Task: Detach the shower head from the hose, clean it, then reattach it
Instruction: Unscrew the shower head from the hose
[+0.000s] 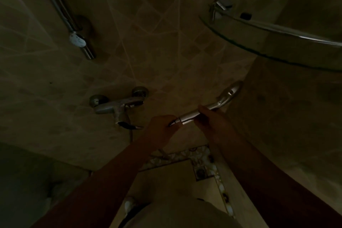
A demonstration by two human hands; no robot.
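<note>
In a dim shower stall I hold a chrome shower head (224,97) out in front of me, its handle running down-left and its head end pointing up-right. My right hand (210,116) grips the middle of the handle. My left hand (162,126) is closed around the hose nut (175,121) at the handle's lower end. The hose (131,135) hangs down below the wall mixer tap (118,106); its stretch from there to my left hand is hidden.
A chrome riser rail with a white slider bracket (77,40) is fixed to the tiled wall at upper left. A curved glass corner shelf with a chrome rail (277,29) juts out at upper right. A floor drain (200,171) lies below my arms.
</note>
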